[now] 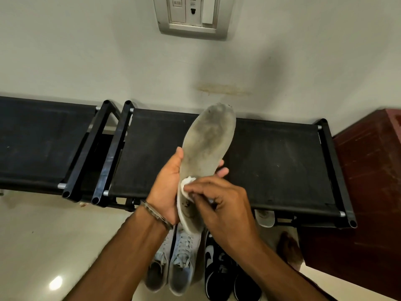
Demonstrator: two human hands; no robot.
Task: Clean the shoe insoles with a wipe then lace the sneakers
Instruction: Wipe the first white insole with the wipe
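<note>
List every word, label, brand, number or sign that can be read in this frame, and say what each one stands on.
No text reads clearly.
Grey wall switch plate: small marks on the left rocker and by the socket, too blurred to read.
Black sneakers with white soles: white swoosh-shaped logos, no lettering visible.
Dirty grey insole: dark smudge near the heel, unreadable.
Pale lace-up sneakers: nothing legible.

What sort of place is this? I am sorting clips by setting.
Probably a home entryway or shoe corner: black fabric-topped shoe racks stand against a plain white wall with a switch-and-socket plate, and pale laced sneakers sit on the glossy tiled floor.
</note>
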